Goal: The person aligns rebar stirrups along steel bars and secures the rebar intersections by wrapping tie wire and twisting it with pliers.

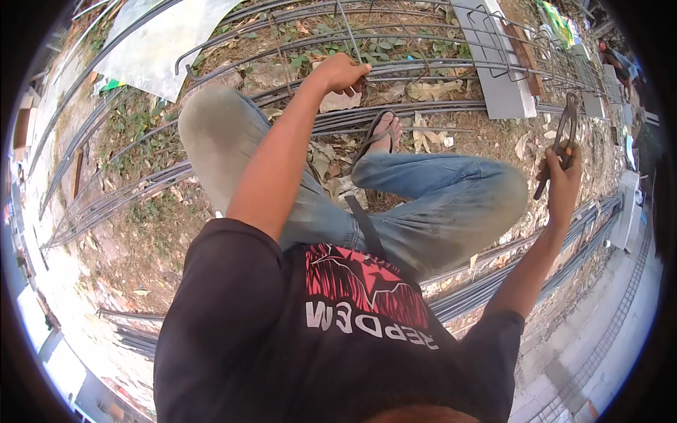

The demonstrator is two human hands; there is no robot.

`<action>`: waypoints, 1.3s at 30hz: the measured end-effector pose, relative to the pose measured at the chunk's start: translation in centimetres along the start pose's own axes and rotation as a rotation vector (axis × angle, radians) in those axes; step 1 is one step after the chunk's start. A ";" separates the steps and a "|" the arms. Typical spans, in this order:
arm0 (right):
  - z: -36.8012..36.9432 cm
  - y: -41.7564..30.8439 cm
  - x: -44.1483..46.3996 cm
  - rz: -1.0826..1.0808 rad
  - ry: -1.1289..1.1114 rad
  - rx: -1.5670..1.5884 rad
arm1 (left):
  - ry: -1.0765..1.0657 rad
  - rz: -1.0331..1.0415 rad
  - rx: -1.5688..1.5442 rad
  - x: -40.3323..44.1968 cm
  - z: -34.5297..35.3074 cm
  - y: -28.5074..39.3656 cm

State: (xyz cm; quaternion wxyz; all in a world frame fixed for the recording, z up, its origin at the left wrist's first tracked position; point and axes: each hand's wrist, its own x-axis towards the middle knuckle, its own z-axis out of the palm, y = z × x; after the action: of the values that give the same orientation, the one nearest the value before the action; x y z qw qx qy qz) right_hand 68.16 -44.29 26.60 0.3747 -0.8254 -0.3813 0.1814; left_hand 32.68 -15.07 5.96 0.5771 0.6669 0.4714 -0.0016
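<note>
My left hand (343, 75) is closed at a crossing where a thin steel stirrup (350, 32) meets the long rebar (423, 67). Its fingers pinch there, and their undersides are partly hidden. Out to the right, my right hand (563, 166) is wrapped around the handles of dark metal pincers (568, 116). The pincers' jaws point up and away from the rebar, with nothing seen between them.
Bundles of rebar (451, 303) lie on both sides of my bent legs. A grey board (497, 77) and a brown wooden piece (525, 60) sit under the cage at upper right. A pale sheet (159, 42) lies at upper left. Dry leaves (434, 90) cover the ground.
</note>
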 end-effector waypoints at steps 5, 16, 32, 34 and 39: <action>4.6 -9.7 -1.9 -0.439 -0.001 -0.334 | 0.032 -0.112 0.178 0.5 0.4 2.1; 25.3 -1.4 -5.6 -0.346 -0.394 -0.608 | -0.031 -0.080 -0.096 -0.9 -0.4 1.0; 25.5 -5.1 -3.4 -0.401 -0.570 -0.893 | -0.086 -0.049 -0.082 -0.5 -0.7 0.7; 25.8 -4.0 -2.3 -0.420 -0.641 -0.898 | -0.072 -0.022 -0.076 0.1 -0.5 0.1; 26.3 -4.7 -4.2 -0.548 -0.417 -0.921 | -0.057 -0.016 -0.042 0.6 -0.3 -0.1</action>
State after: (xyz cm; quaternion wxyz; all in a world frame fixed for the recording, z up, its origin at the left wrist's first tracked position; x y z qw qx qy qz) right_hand 47.74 -32.82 13.02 -0.0731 -0.7213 -0.6868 0.0518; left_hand 32.72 -14.47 5.65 0.6041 0.6507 0.4598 -0.0153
